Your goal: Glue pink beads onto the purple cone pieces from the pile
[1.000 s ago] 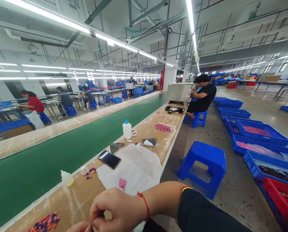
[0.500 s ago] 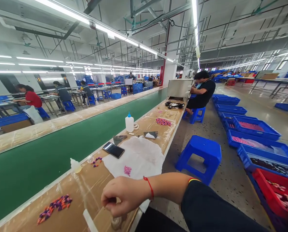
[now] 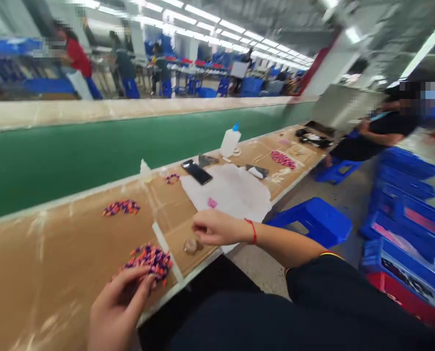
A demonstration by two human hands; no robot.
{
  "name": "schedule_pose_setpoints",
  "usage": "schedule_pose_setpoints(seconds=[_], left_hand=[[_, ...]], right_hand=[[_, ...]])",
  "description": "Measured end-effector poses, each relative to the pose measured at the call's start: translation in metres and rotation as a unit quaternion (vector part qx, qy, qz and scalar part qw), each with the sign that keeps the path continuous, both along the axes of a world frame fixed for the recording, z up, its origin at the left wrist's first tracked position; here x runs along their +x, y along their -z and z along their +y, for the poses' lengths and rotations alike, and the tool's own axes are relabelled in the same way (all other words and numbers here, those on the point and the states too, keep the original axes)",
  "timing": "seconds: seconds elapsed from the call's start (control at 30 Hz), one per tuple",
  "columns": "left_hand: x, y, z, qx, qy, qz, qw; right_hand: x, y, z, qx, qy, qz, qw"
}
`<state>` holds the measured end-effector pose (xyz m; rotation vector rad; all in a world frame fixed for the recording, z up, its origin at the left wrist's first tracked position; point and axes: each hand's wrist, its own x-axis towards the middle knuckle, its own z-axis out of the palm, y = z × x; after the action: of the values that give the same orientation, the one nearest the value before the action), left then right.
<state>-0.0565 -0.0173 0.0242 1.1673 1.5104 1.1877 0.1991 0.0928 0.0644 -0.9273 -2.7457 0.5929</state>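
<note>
My left hand [image 3: 118, 304] reaches to the near edge of a heap of small orange and purple pieces [image 3: 151, 261]. Its thumb and forefinger come together at the heap; whatever is between their tips is too small to make out. Over the cardboard-covered bench, my right hand [image 3: 215, 227] is curled with the fingers pinched, and their contents are hidden. Just beside it stands a small clear round container [image 3: 190, 246]. A white strip [image 3: 166, 251] lies between the heap and that container. Beyond my right hand, a small cluster of pink pieces [image 3: 212, 202] rests on a white cloth [image 3: 239, 187].
Farther along are a second orange-purple group [image 3: 121, 207], a small ring of pieces [image 3: 172, 179], a phone [image 3: 197, 172], a small pale bottle [image 3: 145, 170] and a blue-capped bottle [image 3: 230, 141]. A green belt [image 3: 93, 153] runs behind. A blue stool [image 3: 315, 219] and a seated person [image 3: 385, 129] are at right.
The view has turned left and down, with blur. My left hand and the orange-purple heap have come into view. My right hand stays curled, now to the right of the round container.
</note>
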Motion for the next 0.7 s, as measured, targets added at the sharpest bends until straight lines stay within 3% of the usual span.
schedule_pose_setpoints(seconds=[0.13, 0.33, 0.53, 0.7], left_hand=[[0.009, 0.001, -0.014, 0.007, -0.014, -0.052, 0.999], [0.011, 0.012, -0.030, -0.017, -0.021, -0.084, 0.996], [0.005, 0.018, -0.034, -0.011, -0.025, -0.099, 0.995], [0.005, 0.021, -0.031, -0.007, -0.039, -0.114, 0.993]], right_hand=[[0.003, 0.016, 0.007, -0.048, -0.032, -0.028, 0.998], [-0.006, 0.028, 0.016, -0.058, -0.045, -0.101, 0.992], [-0.015, 0.023, 0.020, 0.017, -0.078, -0.251, 0.965], [-0.018, 0.021, 0.016, 0.048, -0.097, -0.274, 0.956]])
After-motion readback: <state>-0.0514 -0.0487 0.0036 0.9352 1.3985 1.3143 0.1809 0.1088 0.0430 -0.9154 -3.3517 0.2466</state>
